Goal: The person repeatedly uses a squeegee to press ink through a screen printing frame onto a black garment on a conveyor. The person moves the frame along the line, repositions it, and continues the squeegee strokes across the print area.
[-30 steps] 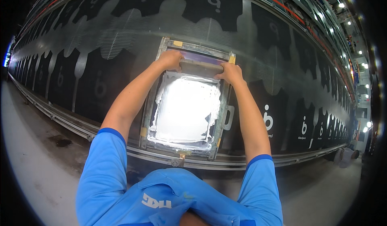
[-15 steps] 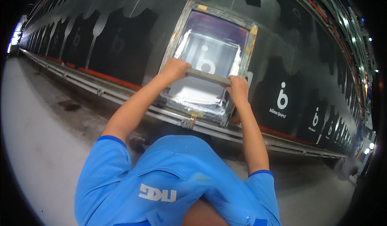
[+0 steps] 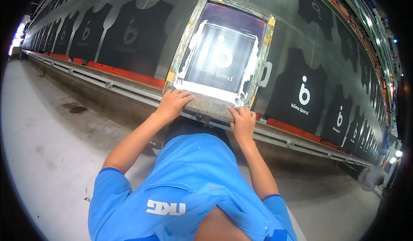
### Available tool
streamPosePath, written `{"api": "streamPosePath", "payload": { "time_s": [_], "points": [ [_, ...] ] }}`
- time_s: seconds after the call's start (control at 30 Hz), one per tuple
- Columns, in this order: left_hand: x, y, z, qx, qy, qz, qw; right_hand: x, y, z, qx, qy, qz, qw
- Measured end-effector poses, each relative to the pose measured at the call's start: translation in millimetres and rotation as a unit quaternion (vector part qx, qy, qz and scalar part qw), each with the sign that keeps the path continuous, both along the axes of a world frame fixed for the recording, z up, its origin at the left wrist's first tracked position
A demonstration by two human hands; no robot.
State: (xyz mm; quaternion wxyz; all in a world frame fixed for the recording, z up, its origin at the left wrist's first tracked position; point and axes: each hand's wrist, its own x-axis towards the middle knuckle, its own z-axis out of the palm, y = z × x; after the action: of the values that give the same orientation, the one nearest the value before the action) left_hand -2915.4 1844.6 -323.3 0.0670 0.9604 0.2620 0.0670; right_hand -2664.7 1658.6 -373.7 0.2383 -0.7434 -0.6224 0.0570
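A screen-printing frame [image 3: 264, 47] lies on the long printing table, its mesh [image 3: 232, 15] purple at the far end. White ink streaks [image 3: 254, 54] run along the mesh sides, and a white ink band [image 3: 206, 91] crosses its near end. Right at that near end is a squeegee [image 3: 209, 107], a long grey bar. My left hand [image 3: 174, 103] is closed over its left end, and my right hand [image 3: 243, 121] over its right end. Fingers curl on top; the thumbs and the squeegee's lower edge are hidden. Through the mesh shows a white round print on dark fabric.
Dark shirt-shaped fabric pieces [image 3: 140, 41] lie in rows on the table on both sides, those at right with bright white prints [image 3: 304, 92]. A metal rail [image 3: 275, 140] runs along the table's near edge. Another person [image 3: 371, 178] is at far right.
Both hands have drawn the squeegee toward me, from mid-mesh to the frame's near end. The print area behind it is now uncovered, with white ink gathered near the front.
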Motion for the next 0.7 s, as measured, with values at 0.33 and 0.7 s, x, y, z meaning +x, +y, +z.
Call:
{"api": "streamPosePath", "payload": {
  "time_s": [0.33, 0.7],
  "points": [
    [184, 235, 61, -0.075, 0.118, 0.017, 0.990, 187, 231, 75, -0.157, 0.042, -0.039, 0.986],
    [273, 342, 70, -0.105, 0.153, 0.023, 0.982, 248, 328, 73, -0.118, 0.002, -0.086, 0.989]
  ]
}}
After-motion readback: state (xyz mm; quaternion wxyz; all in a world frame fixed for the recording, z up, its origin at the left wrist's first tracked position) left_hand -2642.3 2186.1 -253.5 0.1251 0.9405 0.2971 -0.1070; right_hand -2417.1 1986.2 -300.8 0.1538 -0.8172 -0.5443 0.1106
